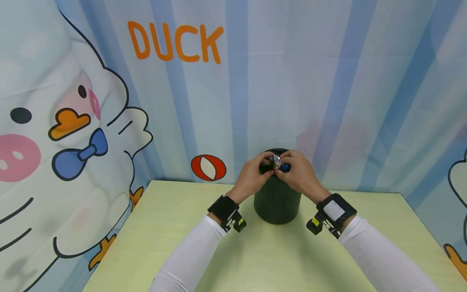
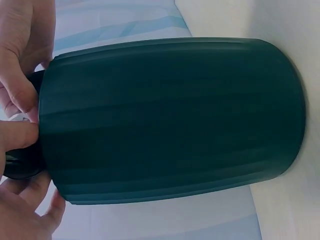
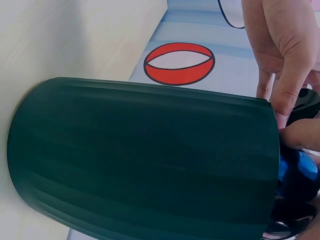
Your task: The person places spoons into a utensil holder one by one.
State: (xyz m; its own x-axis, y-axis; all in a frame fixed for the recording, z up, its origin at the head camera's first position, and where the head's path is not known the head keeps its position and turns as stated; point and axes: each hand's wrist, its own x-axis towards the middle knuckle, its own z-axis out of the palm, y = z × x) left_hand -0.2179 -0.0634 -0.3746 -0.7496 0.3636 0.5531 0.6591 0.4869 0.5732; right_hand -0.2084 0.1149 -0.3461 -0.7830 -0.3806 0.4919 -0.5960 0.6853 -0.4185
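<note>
In the head view, both hands meet at the mouth of a tall dark green ribbed bin (image 1: 278, 200), which stands upright on the table. My left hand (image 1: 251, 175) curls its thumb and fingers about a small glossy object with a silver rounded part (image 1: 276, 162). From the other side my right hand (image 1: 300, 172) grips its shiny blue part (image 1: 285, 167), also visible in the right wrist view (image 3: 298, 174). Dark glossy curves (image 2: 22, 166) show beneath the fingers in the left wrist view. Fingers hide the rest, so its kind is unclear.
The pale yellow table (image 1: 182, 227) ends at a printed curtain (image 1: 262, 89) close behind the bin. Cartoon ducks, the word DUCK and a red-and-white ball are printed on it. Each wrist wears a black strap with a small camera (image 1: 239, 222).
</note>
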